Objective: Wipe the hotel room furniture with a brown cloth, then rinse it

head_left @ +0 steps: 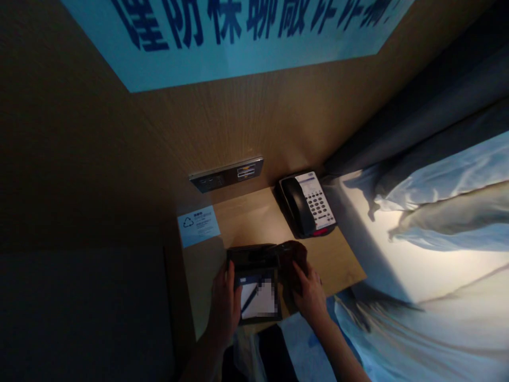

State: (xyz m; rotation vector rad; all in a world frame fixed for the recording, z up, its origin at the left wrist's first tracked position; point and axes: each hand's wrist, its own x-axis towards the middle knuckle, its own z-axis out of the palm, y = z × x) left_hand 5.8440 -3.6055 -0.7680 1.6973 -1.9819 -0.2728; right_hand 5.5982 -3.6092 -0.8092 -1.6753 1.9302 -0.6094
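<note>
Pale blue card (199, 227) lies on the wooden worktop (248, 218), beyond and left of the left hand (226, 302). That hand is partly curled at the left edge of a black tray (243, 258); firmness of grip cannot be told. Just right of it, the tray holds a white notepad (260, 306) and dark pen (249, 299). Dark brown cloth (292, 254) is pinched in the right hand's (310, 292) closed fingers. Beyond that hand stands a telephone (306, 204).
</note>
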